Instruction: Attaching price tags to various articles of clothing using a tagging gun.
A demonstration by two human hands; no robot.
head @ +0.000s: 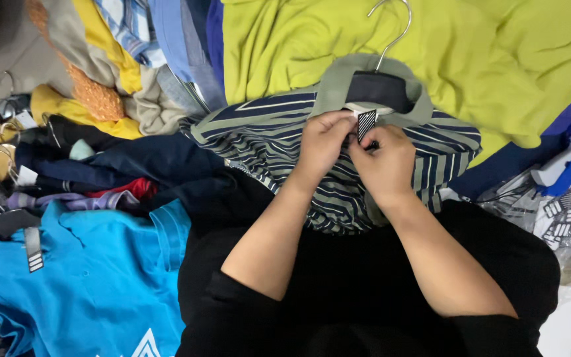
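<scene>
A green-and-navy striped polo shirt (pixel 266 135) lies on a black hanger (pixel 381 89) with a metal hook, spread across my lap. Both hands meet at its collar placket. My left hand (pixel 322 142) pinches the fabric just under the collar. My right hand (pixel 386 162) grips the same spot, beside a small black-and-white striped tag (pixel 366 123) that sticks up between the fingers. What my fingertips hold beneath is hidden.
A lime-yellow garment (pixel 484 59) covers the top right. A bright blue shirt (pixel 94 284) on a hanger lies at lower left, with dark, yellow and grey clothes piled above it. Loose striped tags in clear plastic (pixel 566 218) sit at the right edge.
</scene>
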